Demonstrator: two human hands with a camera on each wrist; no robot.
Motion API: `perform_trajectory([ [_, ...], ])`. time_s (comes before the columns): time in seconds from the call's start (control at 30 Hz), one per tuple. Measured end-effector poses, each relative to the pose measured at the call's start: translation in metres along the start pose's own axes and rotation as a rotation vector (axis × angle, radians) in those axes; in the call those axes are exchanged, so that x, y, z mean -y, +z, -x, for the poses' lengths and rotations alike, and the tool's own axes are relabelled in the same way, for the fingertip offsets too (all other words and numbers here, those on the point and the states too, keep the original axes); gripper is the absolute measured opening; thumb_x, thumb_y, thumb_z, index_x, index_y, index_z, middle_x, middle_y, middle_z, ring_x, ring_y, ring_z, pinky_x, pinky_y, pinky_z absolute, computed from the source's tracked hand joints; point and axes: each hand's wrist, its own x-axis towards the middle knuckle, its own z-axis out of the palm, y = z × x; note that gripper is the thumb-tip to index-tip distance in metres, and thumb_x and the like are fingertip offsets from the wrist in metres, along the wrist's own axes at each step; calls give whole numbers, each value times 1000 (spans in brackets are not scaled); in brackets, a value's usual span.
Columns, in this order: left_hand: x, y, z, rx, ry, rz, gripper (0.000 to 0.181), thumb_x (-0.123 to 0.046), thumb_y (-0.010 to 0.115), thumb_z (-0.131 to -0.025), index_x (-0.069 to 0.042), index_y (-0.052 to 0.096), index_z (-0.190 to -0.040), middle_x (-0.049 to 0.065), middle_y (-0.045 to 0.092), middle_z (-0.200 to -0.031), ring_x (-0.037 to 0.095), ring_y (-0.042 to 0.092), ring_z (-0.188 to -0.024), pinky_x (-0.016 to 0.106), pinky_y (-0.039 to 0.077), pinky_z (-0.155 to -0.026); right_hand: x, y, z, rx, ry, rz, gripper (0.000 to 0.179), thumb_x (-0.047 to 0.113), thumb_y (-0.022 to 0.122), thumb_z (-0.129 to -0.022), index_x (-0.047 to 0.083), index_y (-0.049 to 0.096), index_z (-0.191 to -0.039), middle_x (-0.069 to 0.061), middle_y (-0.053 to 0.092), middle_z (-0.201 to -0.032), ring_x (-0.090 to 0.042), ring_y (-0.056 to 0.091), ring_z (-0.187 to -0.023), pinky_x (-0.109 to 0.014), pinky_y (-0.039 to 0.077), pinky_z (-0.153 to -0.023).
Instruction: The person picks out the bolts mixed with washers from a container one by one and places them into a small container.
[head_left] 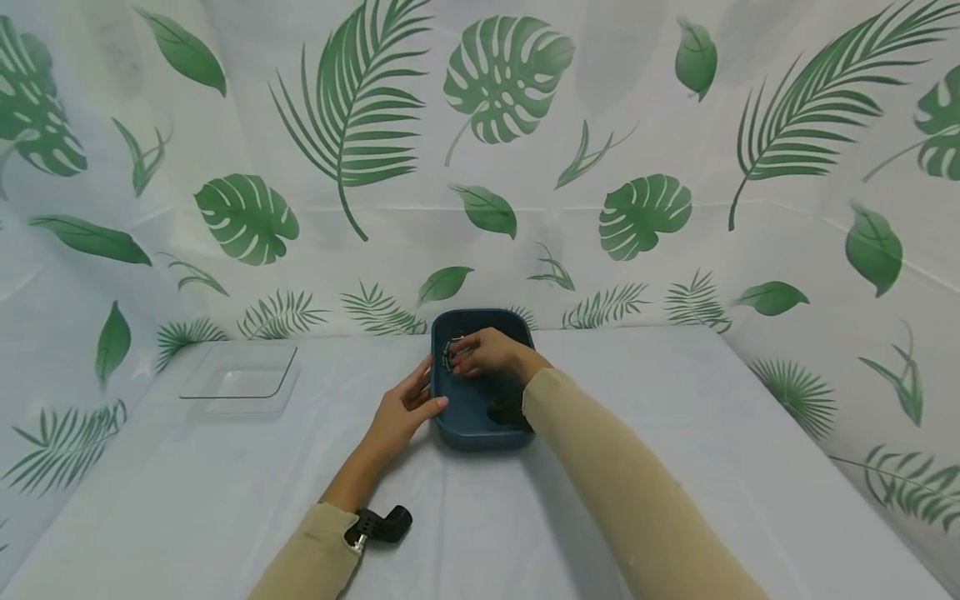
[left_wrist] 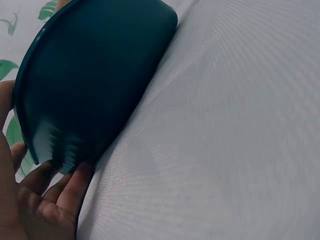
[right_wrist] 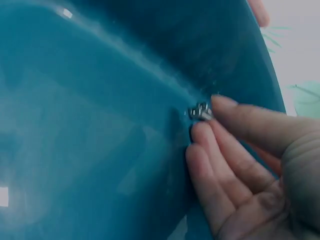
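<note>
A dark blue basin (head_left: 471, 429) with rounded corners stands on the white table. My left hand (head_left: 401, 410) holds its left side, thumb at the rim and the other fingers along the outer wall (left_wrist: 90, 70). Inside the basin, my right hand (head_left: 491, 352) pinches small shiny metal pieces (right_wrist: 200, 111) between thumb and fingertips, near the left wall. From the head view these look like a short silvery chain-like cluster (head_left: 447, 355); their exact kind is unclear. The right wrist's dark strap camera (head_left: 506, 412) hangs over the basin floor.
A clear, shallow rectangular container (head_left: 243, 383) sits at the back left of the white-covered table (head_left: 667, 417). Behind the table hangs a white curtain (head_left: 420, 150) printed with green leaves. A black camera (head_left: 386, 525) is strapped to the left wrist.
</note>
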Motion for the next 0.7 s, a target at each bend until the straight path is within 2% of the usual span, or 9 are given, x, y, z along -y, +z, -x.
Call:
perform_trajectory([
  [0.13,-1,0,0,3,5,6,73,-20,64,-93,-19,23,-153,19,32,-153,33,38,-138,45,40,-107,6,6,1,-37,-1,34,46,-2,69,-83,3,60,-127,-14,68,-116,-19,69,-100,-36,56,-86],
  [0.37,-1,1,-3,15,17,4,73,-19,63,-93,-17,21,-154,19,33,-153,33,38,-138,42,40,-107,7,12,-2,-132,-28,78,36,8,74,-83,1,67,-118,-13,60,-131,-22,69,-95,-34,58,-78],
  [0.53,0,1,-2,13,14,10,73,-19,63,-93,-17,22,-153,17,33,-153,32,38,-138,41,40,-107,5,18,-7,-189,-43,133,32,10,75,-82,1,70,-112,-13,58,-134,-22,69,-93,-31,58,-73],
  [0.7,2,-2,-1,17,14,8,73,-21,63,-93,-19,22,-153,19,31,-153,32,38,-138,42,40,-107,6,23,-9,-216,-23,139,27,8,74,-83,2,71,-109,-13,61,-128,-22,69,-91,-31,58,-72],
])
